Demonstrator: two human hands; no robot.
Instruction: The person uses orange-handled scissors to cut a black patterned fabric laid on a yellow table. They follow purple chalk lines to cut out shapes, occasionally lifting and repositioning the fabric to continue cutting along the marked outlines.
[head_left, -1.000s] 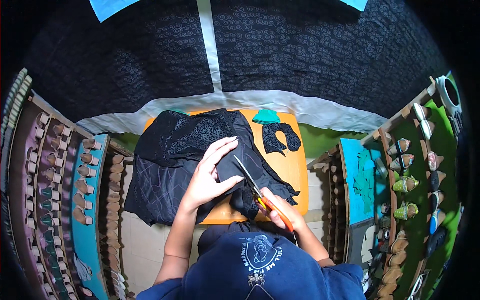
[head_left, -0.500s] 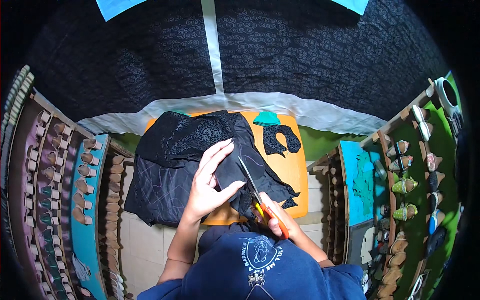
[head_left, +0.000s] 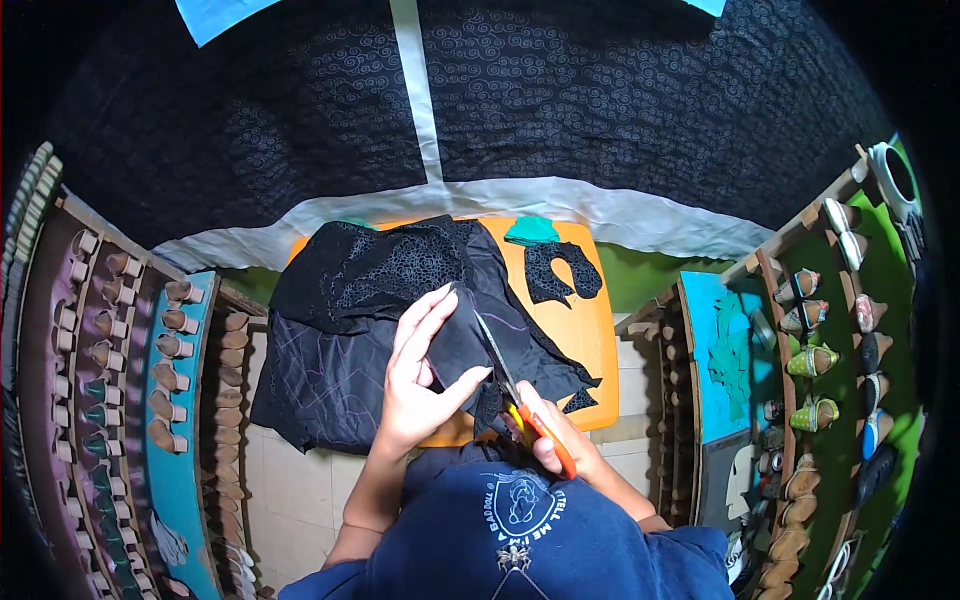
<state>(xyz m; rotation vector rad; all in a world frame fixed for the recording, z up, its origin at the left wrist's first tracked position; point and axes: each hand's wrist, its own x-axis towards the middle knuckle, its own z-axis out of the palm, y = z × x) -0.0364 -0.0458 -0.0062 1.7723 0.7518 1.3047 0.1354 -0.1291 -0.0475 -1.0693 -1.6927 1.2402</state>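
My right hand (head_left: 548,425) is wrapped round the orange and yellow handles of a pair of scissors (head_left: 497,352), whose blades point away from me. The blades lie along the edge of black fabric (head_left: 340,375) with thin purple lines drawn on it. Fingers and thumb of my left hand (head_left: 420,375) grip a dark part of this fabric, just left of the blades. Openwork black lace (head_left: 400,262) lies over the far part of the fabric. To the right, a curved cut lace piece (head_left: 562,272) and a small lace scrap (head_left: 580,402) rest on the orange table (head_left: 590,345).
Folded green cloth (head_left: 532,230) sits at the table's far edge. Racks of wooden shoe lasts (head_left: 172,375) stand at left. The right-hand rack holds shoes and lasts (head_left: 812,417), beside a blue board with green pieces (head_left: 728,350). Dark patterned cloth (head_left: 600,110) hangs beyond the table.
The scissor blades look more closed and sit nearer my left fingertips. Both hands stay in nearly the same place, and the view has shifted slightly.
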